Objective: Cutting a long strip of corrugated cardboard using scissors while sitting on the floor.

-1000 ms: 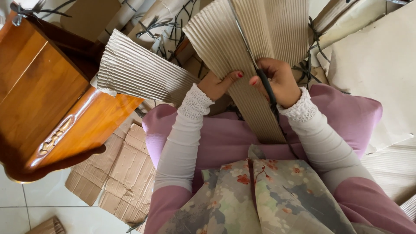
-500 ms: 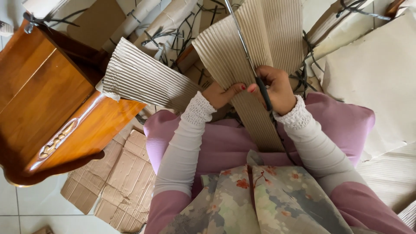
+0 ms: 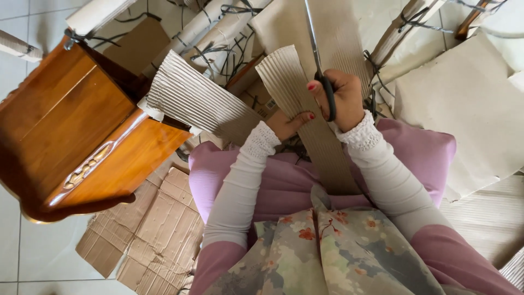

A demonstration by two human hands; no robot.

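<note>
Head view: you are partway through cutting a long strip of ribbed cardboard that runs from your lap up and away from you. The cut looks to be in progress, with the blades of the scissors pointing straight up along the strip's right edge. Your right hand is closed through the black handles, fingers curled tight around them; how far apart the blades stand is hard to tell, though they look nearly together. Your left hand pinches the strip from below and to the left, thumb on top and fingers hidden beneath, just beside the scissors hand. By the look of it, the next snip calls for steady tension from that pinch and for keeping the blades in line with the ribs. A second ribbed sheet lies to your left, resting against a wooden cabinet. Flattened cardboard lies on the tiled floor below it.
</note>
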